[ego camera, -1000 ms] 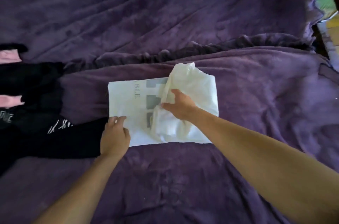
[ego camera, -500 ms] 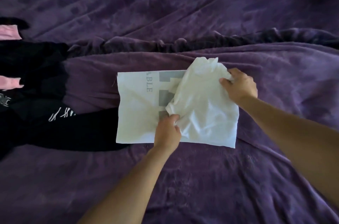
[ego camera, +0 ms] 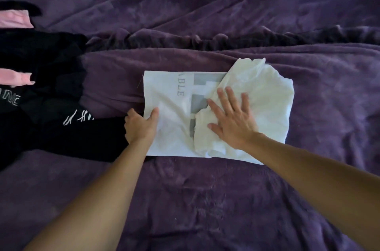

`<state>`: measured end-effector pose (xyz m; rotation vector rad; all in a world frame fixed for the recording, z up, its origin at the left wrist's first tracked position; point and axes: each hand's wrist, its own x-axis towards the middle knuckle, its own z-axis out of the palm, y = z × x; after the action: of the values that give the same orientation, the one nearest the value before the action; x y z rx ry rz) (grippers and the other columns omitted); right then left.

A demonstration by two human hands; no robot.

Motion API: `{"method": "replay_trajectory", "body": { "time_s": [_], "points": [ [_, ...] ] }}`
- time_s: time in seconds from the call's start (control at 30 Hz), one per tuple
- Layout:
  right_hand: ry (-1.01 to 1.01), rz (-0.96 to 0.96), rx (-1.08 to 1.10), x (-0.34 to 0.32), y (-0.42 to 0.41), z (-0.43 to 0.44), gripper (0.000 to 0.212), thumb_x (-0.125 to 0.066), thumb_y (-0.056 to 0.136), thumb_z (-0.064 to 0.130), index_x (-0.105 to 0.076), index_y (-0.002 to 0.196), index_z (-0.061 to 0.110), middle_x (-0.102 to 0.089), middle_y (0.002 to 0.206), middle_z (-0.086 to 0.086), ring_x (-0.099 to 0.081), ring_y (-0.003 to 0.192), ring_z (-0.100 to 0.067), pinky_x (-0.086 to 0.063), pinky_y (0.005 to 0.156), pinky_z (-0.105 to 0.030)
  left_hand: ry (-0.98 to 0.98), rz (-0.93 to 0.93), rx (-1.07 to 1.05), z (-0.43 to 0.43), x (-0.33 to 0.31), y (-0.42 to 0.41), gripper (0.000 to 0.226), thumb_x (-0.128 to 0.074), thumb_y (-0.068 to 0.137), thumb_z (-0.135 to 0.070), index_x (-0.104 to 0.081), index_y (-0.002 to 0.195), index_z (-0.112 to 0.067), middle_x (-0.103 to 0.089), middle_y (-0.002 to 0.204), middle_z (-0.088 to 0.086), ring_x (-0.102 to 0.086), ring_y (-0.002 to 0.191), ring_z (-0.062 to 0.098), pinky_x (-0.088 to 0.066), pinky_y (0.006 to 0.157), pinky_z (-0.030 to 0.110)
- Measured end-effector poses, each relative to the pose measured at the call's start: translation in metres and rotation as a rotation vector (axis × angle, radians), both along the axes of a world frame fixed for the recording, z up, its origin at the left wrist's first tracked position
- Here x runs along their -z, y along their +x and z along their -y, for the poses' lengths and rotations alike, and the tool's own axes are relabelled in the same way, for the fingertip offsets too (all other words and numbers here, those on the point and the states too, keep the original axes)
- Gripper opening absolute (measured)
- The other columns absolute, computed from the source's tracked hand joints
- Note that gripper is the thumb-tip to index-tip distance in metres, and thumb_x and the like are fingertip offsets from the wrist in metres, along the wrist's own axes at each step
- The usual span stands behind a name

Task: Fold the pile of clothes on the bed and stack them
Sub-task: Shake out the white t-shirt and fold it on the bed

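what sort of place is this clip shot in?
Probably a bedroom. A rumpled purple blanket covers the whole surface like bedding, a white shirt lies half folded on it, and black clothes lie to the left.

Creased purple blanket [ego camera: 205, 199] (dark ruffled edge [ego camera: 205, 40] running across).

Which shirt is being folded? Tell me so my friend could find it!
On the big purple blanket, look in the middle. There the left hand grips and the right hand presses flat on a white T-shirt with grey print. It is the only white garment; the pile left of it is black and pink.
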<state>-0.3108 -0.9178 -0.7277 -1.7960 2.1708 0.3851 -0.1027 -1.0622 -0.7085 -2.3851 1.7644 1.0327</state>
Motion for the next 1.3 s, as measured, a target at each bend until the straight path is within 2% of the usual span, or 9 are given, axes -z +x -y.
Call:
{"method": "replay_trajectory", "body": {
  "time_s": [0.2,0.37,0.5,0.63,0.7,0.9,1.03,1.2,1.3],
  "points": [
    [0.09,-0.005,0.017,0.02,-0.003,0.002,0.073,-0.005,0.091,0.068,0.012,0.152,0.031,0.018,0.16,-0.008,0.02,0.146,-0.029,0.009,0.115,-0.057,0.054,-0.35,-0.016,0.0,-0.009,-0.014,0.017,-0.063,0.085,-0.02,-0.066,0.092,-0.004,-0.07,0.093,0.013,-0.067,0.089,0.033,-0.056,0.078,0.045],
    [-0.342,0.331,0.222,-0.043,-0.03,-0.028,0.056,-0.053,0.096,0.037,-0.039,0.146,0.015,-0.035,0.153,-0.012,-0.031,0.142,-0.03,-0.033,0.109,-0.05,-0.297,-0.399,0.431,-0.027,-0.088,-0.074,0.019,-0.056,0.09,-0.018,-0.052,0.079,-0.003,-0.059,0.072,0.008,-0.056,0.071,0.032,-0.046,0.066,0.04],
    [-0.585,0.345,0.575,-0.072,-0.081,-0.084,0.047,-0.055,0.096,0.031,-0.045,0.14,0.017,-0.047,0.144,-0.002,-0.044,0.13,-0.024,-0.044,0.095,-0.04,-0.235,-0.449,0.698,-0.089,-0.108,-0.145,0.023,-0.05,0.092,-0.022,-0.054,0.11,-0.008,-0.065,0.085,0.015,-0.059,0.083,0.04,-0.045,0.069,0.043],
    [-0.536,0.278,0.788,-0.078,-0.123,-0.134,0.048,-0.053,0.095,0.032,-0.043,0.141,0.019,-0.049,0.14,-0.001,-0.046,0.128,-0.026,-0.046,0.092,-0.045,0.231,-0.514,0.848,-0.131,-0.083,-0.198,0.041,-0.051,0.096,-0.024,-0.046,0.133,-0.009,-0.065,0.112,0.015,-0.058,0.107,0.035,-0.045,0.091,0.043],
    [-0.519,0.256,0.815,-0.076,-0.131,-0.147,0.046,-0.053,0.096,0.029,-0.044,0.14,0.019,-0.05,0.138,-0.003,-0.046,0.126,-0.027,-0.047,0.088,-0.048,0.223,-0.465,0.8,-0.129,-0.063,-0.195,0.038,-0.047,0.098,-0.023,-0.049,0.132,-0.008,-0.061,0.123,0.012,-0.055,0.115,0.03,-0.043,0.097,0.038],
    [-0.605,0.157,0.371,-0.069,-0.094,-0.102,0.045,-0.056,0.088,0.02,-0.056,0.133,0.013,-0.045,0.146,-0.016,-0.039,0.137,-0.036,-0.042,0.095,-0.049,-0.368,-0.108,0.823,-0.106,-0.025,-0.132,0.035,-0.054,0.092,-0.015,-0.057,0.126,-0.011,-0.049,0.128,0.013,-0.047,0.114,0.034,-0.046,0.085,0.043],
    [-0.387,0.12,0.017,-0.039,-0.084,-0.03,0.053,-0.049,0.096,0.028,-0.038,0.147,0.026,-0.021,0.159,-0.012,-0.016,0.147,-0.035,-0.022,0.112,-0.056,-0.252,0.106,0.97,-0.133,-0.001,-0.11,0.058,-0.044,0.097,-0.037,-0.026,0.149,-0.021,-0.014,0.157,0.018,-0.024,0.14,0.032,-0.035,0.104,0.043],
    [-0.123,-0.008,0.191,0.011,-0.128,-0.013,0.062,-0.02,0.096,0.057,-0.014,0.153,0.032,-0.005,0.162,-0.009,-0.001,0.148,-0.031,-0.009,0.115,-0.056,-0.19,0.217,1.062,-0.152,0.026,-0.093,0.07,-0.025,0.098,-0.054,0.005,0.152,-0.02,-0.004,0.158,0.022,-0.011,0.146,0.033,-0.025,0.114,0.043],
    [-0.126,0.033,0.219,0.003,-0.123,-0.01,0.064,-0.019,0.095,0.059,-0.012,0.153,0.031,-0.005,0.162,-0.01,-0.002,0.148,-0.033,-0.009,0.116,-0.056,-0.171,0.162,1.039,-0.14,0.021,-0.098,0.071,-0.028,0.096,-0.054,0.004,0.152,-0.024,-0.011,0.157,0.018,-0.017,0.144,0.031,-0.028,0.11,0.043]
  ]
}}
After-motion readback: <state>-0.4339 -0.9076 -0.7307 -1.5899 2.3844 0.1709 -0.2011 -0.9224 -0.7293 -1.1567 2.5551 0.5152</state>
